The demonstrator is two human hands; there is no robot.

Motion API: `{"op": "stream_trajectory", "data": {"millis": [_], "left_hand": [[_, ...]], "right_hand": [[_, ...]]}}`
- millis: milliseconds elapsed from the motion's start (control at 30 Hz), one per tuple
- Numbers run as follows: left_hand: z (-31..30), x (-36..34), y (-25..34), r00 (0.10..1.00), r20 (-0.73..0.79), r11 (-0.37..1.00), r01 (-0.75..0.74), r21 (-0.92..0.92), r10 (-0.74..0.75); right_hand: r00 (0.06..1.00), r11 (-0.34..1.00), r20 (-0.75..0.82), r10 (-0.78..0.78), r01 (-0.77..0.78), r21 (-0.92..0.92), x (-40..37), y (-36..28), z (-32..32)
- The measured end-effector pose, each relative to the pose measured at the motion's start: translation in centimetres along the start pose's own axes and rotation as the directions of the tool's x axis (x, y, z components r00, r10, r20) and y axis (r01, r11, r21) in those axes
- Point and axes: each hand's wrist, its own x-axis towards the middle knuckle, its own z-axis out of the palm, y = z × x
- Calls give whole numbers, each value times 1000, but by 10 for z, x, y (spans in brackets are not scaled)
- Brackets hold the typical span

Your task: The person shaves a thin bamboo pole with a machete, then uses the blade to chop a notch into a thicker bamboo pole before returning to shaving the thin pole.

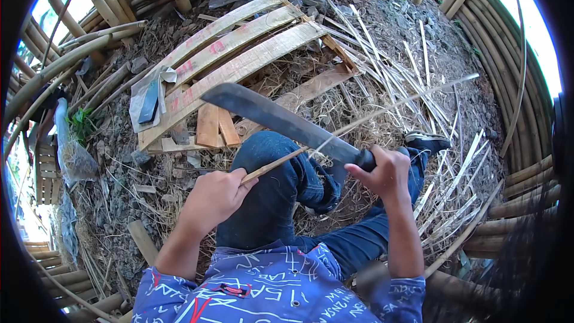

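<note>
My left hand (218, 196) is closed around the near end of a long, thin bamboo strip (359, 122), which slants up to the right over my knee. In my right hand (384, 172) is the dark handle of a machete (281, 121), its broad blade pointing up and left. The blade crosses the strip, and a thin pale shaving (323, 145) curls up where the two meet. Both hands are above my bent legs in dark jeans (263, 203).
A wooden pallet (239, 63) lies ahead, with a phone (149, 103) on paper at its left corner. Pale split strips (382, 66) are scattered to the right. Dry shavings cover the soil. Bamboo pole walls (502, 84) curve around, and a bamboo piece (142, 241) lies near my left forearm.
</note>
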Motion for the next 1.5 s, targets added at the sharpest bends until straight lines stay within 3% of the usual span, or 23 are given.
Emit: {"op": "stream_trajectory", "data": {"millis": [67, 167, 300, 367, 433, 500, 633, 700, 833, 900, 933, 1000, 1133, 1233, 1300, 1367, 1433, 1500], "left_hand": [[-4, 1, 2, 998, 61, 998, 26, -54, -22], [2, -2, -4, 999, 29, 992, 48, -119, -45], [-1, -1, -12, 999, 23, 997, 44, -65, -42], [-1, 0, -10, 999, 38, 1000, 17, 0, -17], [-2, 3, -8, 999, 44, 1000, 14, -5, -14], [-1, 2, -6, 998, 62, 1000, 5, -3, -5], [-3, -1, 1, 996, 69, 998, 63, -13, -62], [-3, -4, 2, 995, 58, 996, 85, -37, -83], [2, -4, 0, 994, 58, 991, 100, -89, -95], [2, -4, -1, 995, 52, 991, 95, -92, -91], [2, -4, -1, 996, 43, 993, 86, -77, -83], [2, -4, -1, 997, 39, 996, 63, -61, -61], [2, -4, -3, 996, 42, 991, 77, -107, -73], [6, -4, -13, 999, 22, 983, 53, -178, -50], [9, -3, -20, 1000, 4, 972, 16, -236, -16], [9, -2, -22, 1000, 3, 976, 5, -220, -4], [7, -2, -17, 1000, -17, 979, -11, -204, 8], [2, -1, -12, 1000, 1, 994, 14, -112, -14]], "right_hand": [[993, 998, -95, -66, 64, -22, -7, 16, 2], [972, 984, -152, 179, -181, 1, -15, 60, -10], [793, 799, -213, 571, -597, -80, -43, 155, -27], [724, 728, -149, 674, -684, -32, -68, 198, -30], [704, 714, -193, 683, -700, -28, -77, 189, -26], [735, 756, -224, 639, -654, 12, -84, 189, -7], [794, 795, -87, 602, -585, 162, -60, 128, 9], [864, 853, -113, 490, -449, 266, -45, 87, 21], [937, 873, 36, 347, -337, 353, -26, 8, 26], [977, 908, 36, 212, -210, 363, -24, -21, 27], [975, 907, 29, 221, -216, 362, -23, -33, 27], [999, 971, 37, 26, -34, 237, -20, -47, 27], [1000, 996, -3, 1, -1, 91, -7, -30, 13], [990, 989, 12, 144, -144, 28, 7, 13, -6], [946, 948, -70, 316, -318, -25, 15, 54, -15], [819, 828, -135, 558, -560, 23, 23, 103, -27], [706, 727, -209, 677, -685, 40, 21, 166, -37], [702, 694, -188, 687, -710, -115, 11, 179, -56]]}}
